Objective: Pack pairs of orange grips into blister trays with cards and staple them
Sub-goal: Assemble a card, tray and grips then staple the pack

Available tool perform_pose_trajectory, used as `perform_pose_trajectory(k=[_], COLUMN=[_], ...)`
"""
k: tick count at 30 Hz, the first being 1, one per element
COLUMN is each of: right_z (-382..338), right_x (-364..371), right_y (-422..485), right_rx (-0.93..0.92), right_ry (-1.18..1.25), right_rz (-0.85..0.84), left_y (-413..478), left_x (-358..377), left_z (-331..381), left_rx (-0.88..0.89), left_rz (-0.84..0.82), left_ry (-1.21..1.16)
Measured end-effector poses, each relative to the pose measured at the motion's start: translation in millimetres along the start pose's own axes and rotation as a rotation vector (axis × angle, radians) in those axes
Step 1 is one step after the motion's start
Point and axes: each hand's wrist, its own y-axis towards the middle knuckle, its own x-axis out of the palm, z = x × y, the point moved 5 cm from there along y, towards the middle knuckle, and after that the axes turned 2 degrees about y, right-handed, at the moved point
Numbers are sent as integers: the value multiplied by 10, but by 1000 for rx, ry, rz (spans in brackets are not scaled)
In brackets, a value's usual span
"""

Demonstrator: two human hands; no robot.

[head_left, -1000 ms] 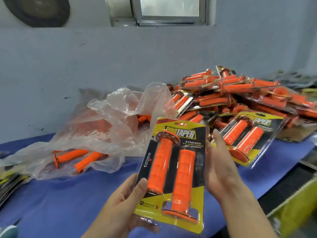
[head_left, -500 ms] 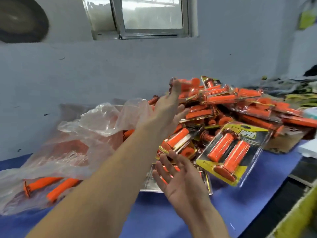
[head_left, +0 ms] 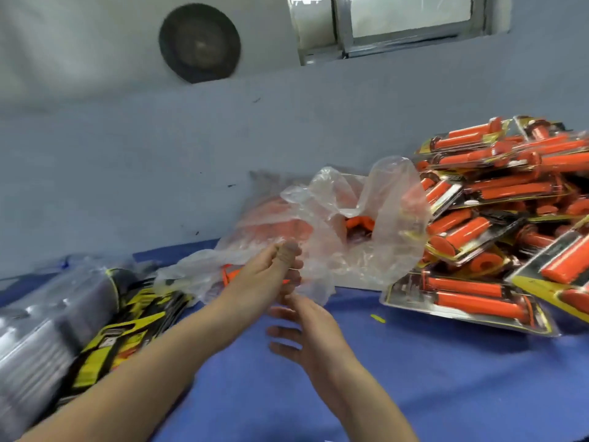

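A crumpled clear plastic bag (head_left: 366, 250) with loose orange grips (head_left: 360, 223) inside lies on the blue table (head_left: 430, 378) against the wall. My left hand (head_left: 271, 269) reaches to the bag's near edge, its fingers curled onto the plastic; another orange grip (head_left: 231, 275) shows just left of it. Below it, my right hand (head_left: 306, 333) hovers over the table with fingers spread, holding nothing. Finished packs of orange grips (head_left: 497, 202) are heaped at the right.
Stacked clear blister trays (head_left: 38, 330) and yellow-black cards (head_left: 127, 330) lie at the left edge. A finished pack (head_left: 465, 301) lies flat at the pile's foot. The grey wall stands close behind the bag.
The pack held a second ago is out of my hands. My left hand has come back from the pile at the right to the plastic bag, and the view has turned left.
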Motion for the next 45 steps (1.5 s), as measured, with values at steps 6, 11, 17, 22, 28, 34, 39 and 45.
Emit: perform_pose_trajectory(k=[6,11,17,22,28,34,39,45], right_z=[490,819,1125,1331,1598,1706,1738,1684], right_x=[814,1601,2514,2972,3183,3270,3286,3282], right_y=[-164,-307,-468,-574,-629,-615,-598,-497], right_rx=[0,-96,-213,-375,-478,-508,-527,-548], right_ry=[-208,-459,-619,-934,-1112,-1199,-1221,-1191], right_rz=[-118,-257,-430,-579,-646,-663,-665,-646], left_y=[-709,-1351,-1771,-1832,-1883,-1937,-1974,-1935], left_x=[-1707,-2898,-3413,-3570,-3589,-3596,-3632,-3694], left_z=[-251,-382,-1006,-1190,-1256,-1212,-1132,-889], left_rx=[-75,-263,-643,-704,-647,-561,-467,-352], left_rz=[276,443,336,405,388,462,575,675], left_ry=[489,1063,1369,1225,1124,1128,1069,1026])
